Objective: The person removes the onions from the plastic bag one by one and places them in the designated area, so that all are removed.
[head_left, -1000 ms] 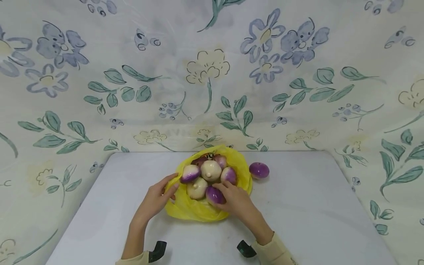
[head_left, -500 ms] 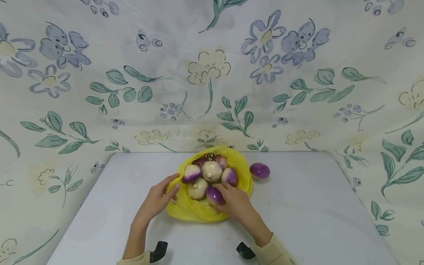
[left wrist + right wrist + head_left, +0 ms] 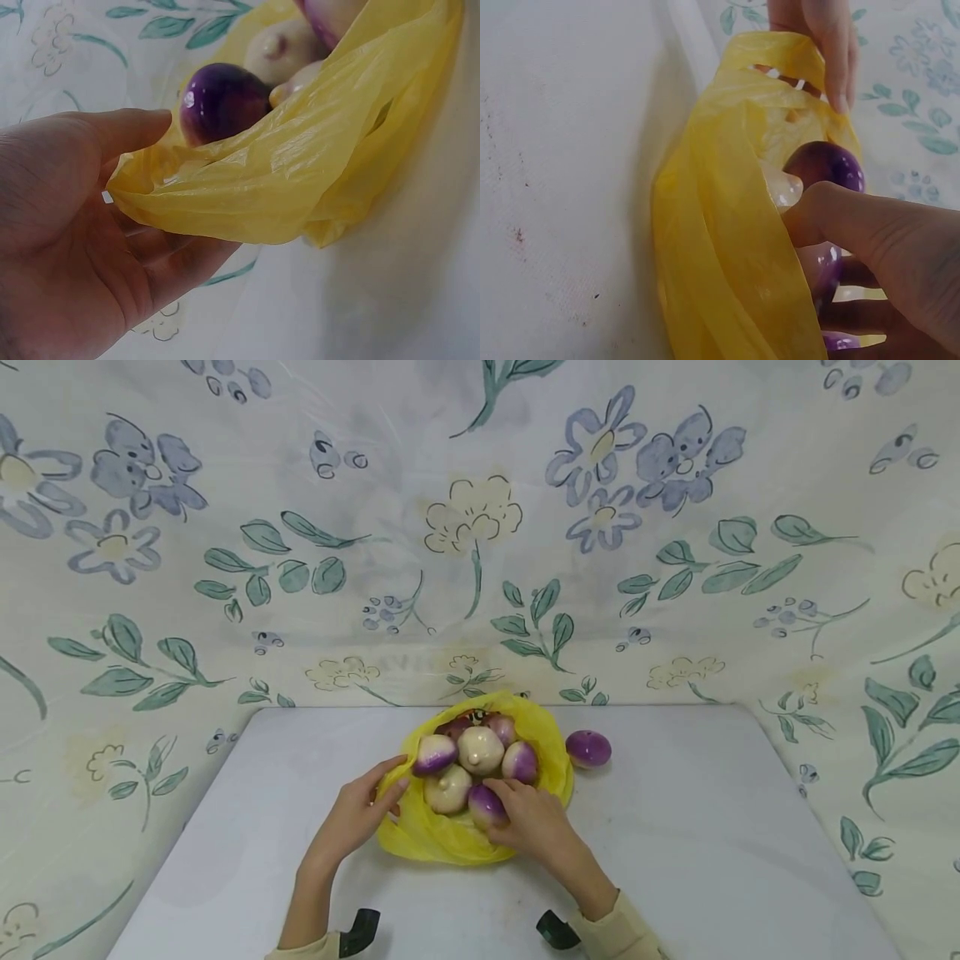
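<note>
Head view: left grip loosely holds the bag, right grip curls round the near bulb; other bulbs sit inside, the lone bulb outside, right

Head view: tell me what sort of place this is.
Probably an indoor tabletop workspace, perhaps set up for filming: a plain white table, a floral backdrop rising behind and beside it, and a yellow bag standing open on top.

The gripped turnip has tilted (slightly), showing more white.
</note>
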